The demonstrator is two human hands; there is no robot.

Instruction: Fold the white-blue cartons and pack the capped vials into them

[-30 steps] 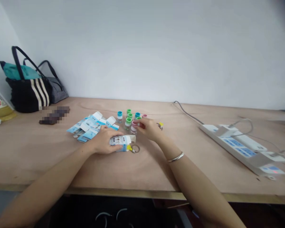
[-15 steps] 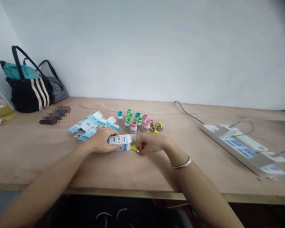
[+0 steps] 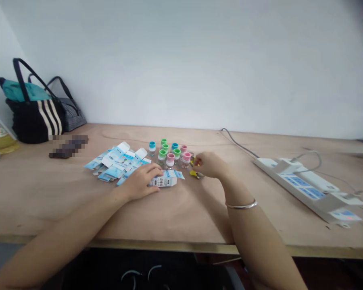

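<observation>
My left hand is wrapped round a small white and blue carton lying on its side on the table, its end flap pointing right. Beyond that hand lies a pile of flattened blue and white cartons. My right hand has its fingers curled over a small heap of yellow and metallic pieces; what the fingertips pinch, if anything, is hidden. Just below them is one separate yellow piece with a metallic part. Several clear little bottles with green, blue and pink tops stand between the hands.
At right lies a white power strip with plugs and a grey cable. A black striped bag, a blurred dark object and a bottle of yellow liquid are on the left. The table's front edge runs below.
My right hand has moved right and away from me, from the carton's end to the yellow pieces. The carton has shifted right with my left hand, and a yellow piece now lies farther right.
</observation>
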